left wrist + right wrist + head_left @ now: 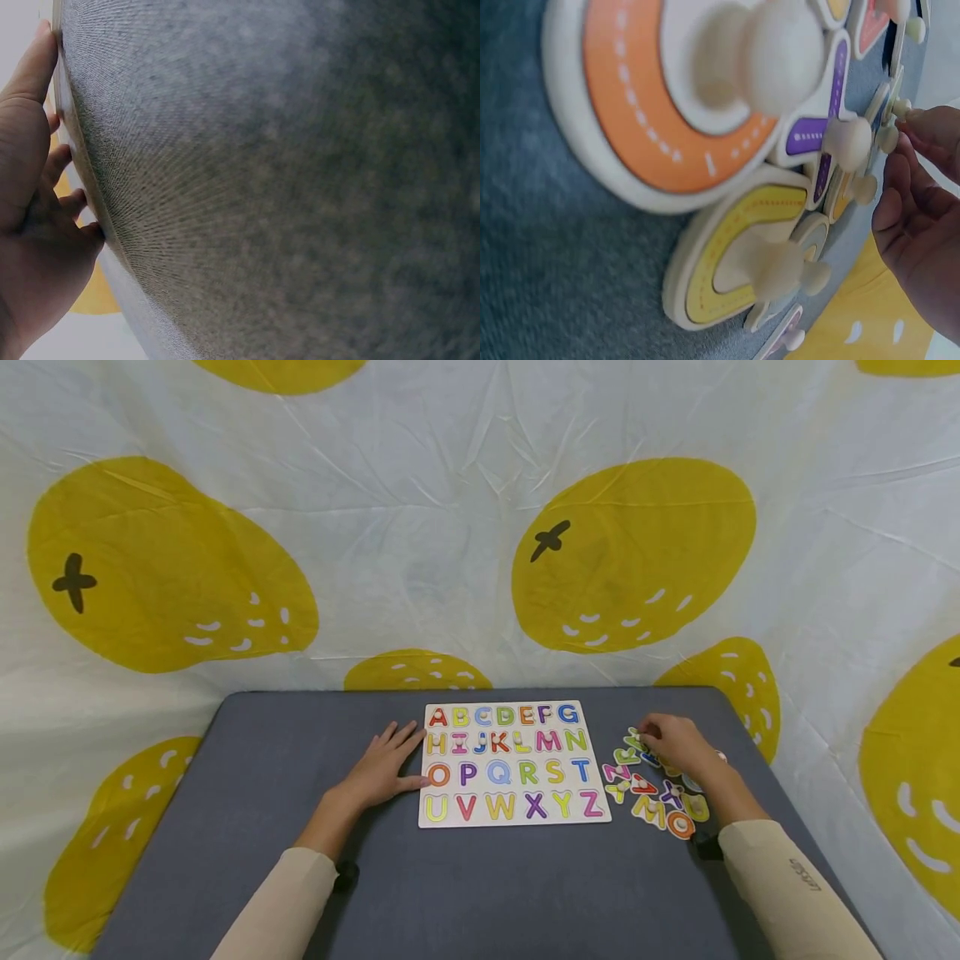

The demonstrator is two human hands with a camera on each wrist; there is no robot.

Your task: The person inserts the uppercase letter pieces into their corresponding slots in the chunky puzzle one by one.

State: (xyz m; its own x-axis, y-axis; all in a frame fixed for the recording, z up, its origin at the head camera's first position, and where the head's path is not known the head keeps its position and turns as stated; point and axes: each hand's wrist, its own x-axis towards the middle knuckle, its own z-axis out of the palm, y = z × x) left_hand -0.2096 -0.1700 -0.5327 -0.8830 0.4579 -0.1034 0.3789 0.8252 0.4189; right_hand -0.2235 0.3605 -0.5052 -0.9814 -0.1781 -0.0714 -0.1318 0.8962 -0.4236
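Observation:
A white alphabet puzzle board (495, 758) lies on the table, with knobbed letter pieces in many spots of its upper two rows. My left hand (384, 767) rests beside its left edge, fingers spread and thumb at the board's rim. In the left wrist view, the left fingers (56, 161) lie along the table edge line. To the right of the board, my right hand (678, 745) pinches the small knob of a green letter piece (892, 96) between thumb and forefinger. That piece is at the far side of the loose pile, partly hidden by the fingers.
Loose knobbed letters spread right of the board, among them an orange O (680, 825), a yellow W (648, 812), a purple X (672, 794) and a yellow U (696, 808). The dark grey table (525, 893) ends at a curtain (420, 560) printed with yellow fruit.

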